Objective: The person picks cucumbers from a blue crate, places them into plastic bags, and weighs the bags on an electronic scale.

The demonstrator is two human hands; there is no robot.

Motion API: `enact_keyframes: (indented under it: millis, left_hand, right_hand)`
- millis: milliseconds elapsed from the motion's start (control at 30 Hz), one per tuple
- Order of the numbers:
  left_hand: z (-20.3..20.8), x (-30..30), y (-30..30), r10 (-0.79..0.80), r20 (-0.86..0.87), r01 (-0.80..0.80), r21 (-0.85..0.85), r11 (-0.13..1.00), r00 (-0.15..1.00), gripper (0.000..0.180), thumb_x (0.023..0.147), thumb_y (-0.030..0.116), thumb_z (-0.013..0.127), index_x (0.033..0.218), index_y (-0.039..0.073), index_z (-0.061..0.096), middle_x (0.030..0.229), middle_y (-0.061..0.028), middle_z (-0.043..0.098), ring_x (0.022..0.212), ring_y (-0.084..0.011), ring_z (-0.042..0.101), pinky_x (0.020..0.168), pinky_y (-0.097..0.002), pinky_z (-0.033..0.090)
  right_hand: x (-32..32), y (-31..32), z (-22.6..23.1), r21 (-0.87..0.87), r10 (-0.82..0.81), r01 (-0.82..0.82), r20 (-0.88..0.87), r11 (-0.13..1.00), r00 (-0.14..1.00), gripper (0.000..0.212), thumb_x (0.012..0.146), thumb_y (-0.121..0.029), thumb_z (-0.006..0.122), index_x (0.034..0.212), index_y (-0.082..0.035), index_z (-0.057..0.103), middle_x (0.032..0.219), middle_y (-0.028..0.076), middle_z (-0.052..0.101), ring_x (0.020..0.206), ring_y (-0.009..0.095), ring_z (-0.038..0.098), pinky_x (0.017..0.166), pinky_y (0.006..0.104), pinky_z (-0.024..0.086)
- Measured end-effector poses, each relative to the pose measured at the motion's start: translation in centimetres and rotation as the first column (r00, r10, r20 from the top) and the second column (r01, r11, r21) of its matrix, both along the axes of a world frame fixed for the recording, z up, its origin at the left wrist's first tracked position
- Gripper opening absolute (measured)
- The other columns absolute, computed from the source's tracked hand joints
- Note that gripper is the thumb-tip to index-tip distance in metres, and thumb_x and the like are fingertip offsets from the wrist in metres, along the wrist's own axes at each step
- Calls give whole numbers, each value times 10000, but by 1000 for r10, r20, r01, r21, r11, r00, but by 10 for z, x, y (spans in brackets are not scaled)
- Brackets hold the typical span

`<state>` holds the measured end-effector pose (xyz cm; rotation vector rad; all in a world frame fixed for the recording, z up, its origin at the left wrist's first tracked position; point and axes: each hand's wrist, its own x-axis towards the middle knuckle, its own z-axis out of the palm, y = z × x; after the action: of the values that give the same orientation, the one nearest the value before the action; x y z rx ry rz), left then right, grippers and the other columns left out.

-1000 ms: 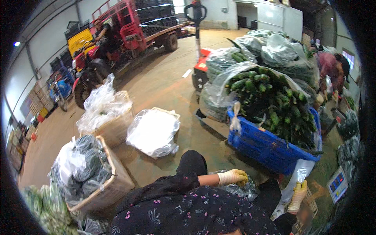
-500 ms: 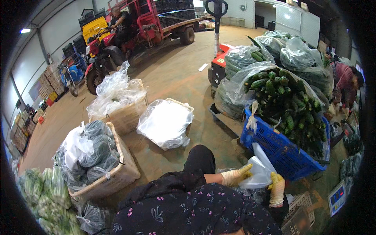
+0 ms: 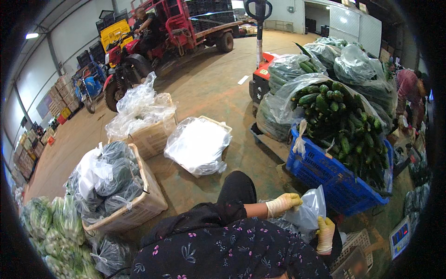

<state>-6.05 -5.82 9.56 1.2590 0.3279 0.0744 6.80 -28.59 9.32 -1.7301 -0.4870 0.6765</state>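
Between my two gloved hands is a clear plastic bag [image 3: 312,208], its upper corner standing up. My left hand [image 3: 282,204], in a pale yellow-stained glove, pinches the bag's left edge with curled fingers. My right hand [image 3: 326,232], gloved alike, has its fingers closed on the bag's lower right edge. Beneath the bag lies more crumpled plastic, partly hidden by it. Just beyond my hands stands a blue crate [image 3: 325,172], heaped with dark green cucumbers [image 3: 341,121] inside a large open plastic liner.
Left are a crate of bagged greens [image 3: 114,179], a crate with crumpled plastic [image 3: 144,121], and a plastic-covered crate [image 3: 200,144]. Bagged leafy vegetables [image 3: 51,223] lie lower left; a scale [image 3: 400,236] sits right. A pallet jack [image 3: 260,74], a red three-wheeled truck [image 3: 176,32] with a rider, and a bent-over person [image 3: 409,93] are beyond.
My left hand has turned into a tighter pinch and moved slightly right and up. The bag has shifted from a folded, leaning shape to a more upright one.
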Motion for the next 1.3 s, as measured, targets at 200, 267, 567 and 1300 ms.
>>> enact_keyframes:
  millis: [200,267,567,1300]
  left_hand:
    - [39,19,1,-4,225,-35,169,985,974,183,947,231,593,914,54,626,837,42,587,788,-69,515,731,-245,445]
    - [45,20,-1,13,267,-39,94,995,964,183,958,231,582,952,53,622,875,48,588,816,-64,512,749,-242,446]
    - [17,-2,-17,-250,-29,250,-15,968,968,280,930,305,610,979,42,690,848,-19,656,809,-117,594,760,-283,477]
    - [31,2,32,-276,204,343,-575,743,939,428,944,274,568,1268,-3,535,1164,-115,623,1038,-191,599,906,-344,477]
  right_hand:
    - [-9,5,0,141,0,21,-147,990,989,266,891,-243,642,955,16,641,744,23,596,562,102,511,465,252,395]
    - [-21,16,2,439,13,77,-198,895,980,248,894,-234,639,951,7,643,750,27,597,563,110,512,475,256,404]
    - [-17,-2,14,178,-119,131,-75,975,990,212,893,-221,642,917,-11,668,674,-11,571,495,64,440,448,230,345]
    - [2,8,25,275,-223,239,-88,931,971,285,900,-293,685,1011,-32,686,733,-16,626,588,57,538,555,213,434]
